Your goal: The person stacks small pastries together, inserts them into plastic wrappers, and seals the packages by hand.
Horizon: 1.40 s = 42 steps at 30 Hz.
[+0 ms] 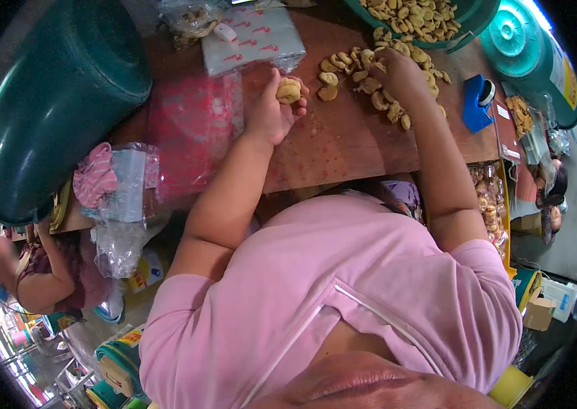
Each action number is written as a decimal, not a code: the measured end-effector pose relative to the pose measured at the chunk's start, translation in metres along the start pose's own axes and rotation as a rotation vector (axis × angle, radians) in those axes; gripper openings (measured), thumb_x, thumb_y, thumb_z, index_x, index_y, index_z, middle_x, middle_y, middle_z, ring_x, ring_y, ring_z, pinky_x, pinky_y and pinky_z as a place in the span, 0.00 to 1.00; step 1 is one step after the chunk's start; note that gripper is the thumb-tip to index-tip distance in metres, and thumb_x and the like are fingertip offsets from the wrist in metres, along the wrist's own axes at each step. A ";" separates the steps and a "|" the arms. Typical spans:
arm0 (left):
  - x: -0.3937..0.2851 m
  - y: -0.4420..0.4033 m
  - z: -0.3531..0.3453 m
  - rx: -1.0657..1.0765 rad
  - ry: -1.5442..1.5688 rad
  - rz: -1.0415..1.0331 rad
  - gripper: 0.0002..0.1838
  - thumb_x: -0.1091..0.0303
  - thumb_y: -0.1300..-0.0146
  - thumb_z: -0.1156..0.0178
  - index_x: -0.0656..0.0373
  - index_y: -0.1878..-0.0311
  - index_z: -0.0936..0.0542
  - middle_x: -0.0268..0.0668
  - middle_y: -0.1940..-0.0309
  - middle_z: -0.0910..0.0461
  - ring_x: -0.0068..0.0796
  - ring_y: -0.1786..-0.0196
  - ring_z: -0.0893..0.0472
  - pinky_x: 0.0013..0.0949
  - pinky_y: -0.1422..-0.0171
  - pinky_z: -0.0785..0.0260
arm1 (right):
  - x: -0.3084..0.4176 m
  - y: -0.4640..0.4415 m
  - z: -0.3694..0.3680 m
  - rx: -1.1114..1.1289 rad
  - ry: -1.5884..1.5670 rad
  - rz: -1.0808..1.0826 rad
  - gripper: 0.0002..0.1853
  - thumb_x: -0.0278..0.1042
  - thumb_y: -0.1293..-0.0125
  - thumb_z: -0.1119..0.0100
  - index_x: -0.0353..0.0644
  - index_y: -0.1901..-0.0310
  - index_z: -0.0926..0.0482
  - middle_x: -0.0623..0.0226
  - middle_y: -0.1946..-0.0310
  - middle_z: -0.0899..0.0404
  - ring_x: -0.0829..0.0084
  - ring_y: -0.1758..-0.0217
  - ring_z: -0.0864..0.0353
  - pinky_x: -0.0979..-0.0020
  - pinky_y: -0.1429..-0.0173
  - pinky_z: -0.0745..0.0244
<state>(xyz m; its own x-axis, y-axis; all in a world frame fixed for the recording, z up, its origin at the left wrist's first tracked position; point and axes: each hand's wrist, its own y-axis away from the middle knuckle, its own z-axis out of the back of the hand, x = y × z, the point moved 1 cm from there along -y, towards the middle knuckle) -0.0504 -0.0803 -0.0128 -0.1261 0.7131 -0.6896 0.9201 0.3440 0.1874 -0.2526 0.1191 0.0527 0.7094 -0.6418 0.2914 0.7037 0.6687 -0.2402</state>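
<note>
Shirt (pixel 350 252) up close. Cupping slices (pixel 288 91) in left hand (pixel 277 112), could drop some if tilted; can't tell right hand's (pixel 397 71) grip at pile (pixel 379 101) toward tabletop's (pixel 343 146) right edge tbh.

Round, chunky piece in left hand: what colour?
Golden tan; the round, chunky piece shows best in the head view.

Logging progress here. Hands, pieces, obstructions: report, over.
Left hand holding golden pieces. Right hand at loose pile, grip unclear. Nothing visibly blocking either.

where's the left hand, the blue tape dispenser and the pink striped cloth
Left hand (pixel 279 114): head view, the palm.
Blue tape dispenser (pixel 475 108): head view, its blue body.
Pink striped cloth (pixel 94 176): head view, its crumpled middle.
</note>
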 end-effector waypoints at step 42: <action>0.003 -0.005 0.006 -0.051 -0.096 0.035 0.29 0.35 0.25 0.50 0.55 0.51 0.22 0.37 0.61 0.17 0.32 0.67 0.18 0.35 0.67 0.25 | 0.056 -0.045 -0.019 0.109 0.087 0.476 0.15 0.43 0.35 0.30 0.50 0.50 0.18 0.64 0.52 0.17 0.55 0.39 0.23 0.52 0.33 0.30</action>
<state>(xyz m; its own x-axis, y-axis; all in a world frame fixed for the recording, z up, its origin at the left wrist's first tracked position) -0.0532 -0.0835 -0.0202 -0.0563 0.6644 -0.7453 0.9028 0.3527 0.2462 -0.2433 0.0460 0.0627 0.9550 -0.2814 0.0938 0.2958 0.9277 -0.2279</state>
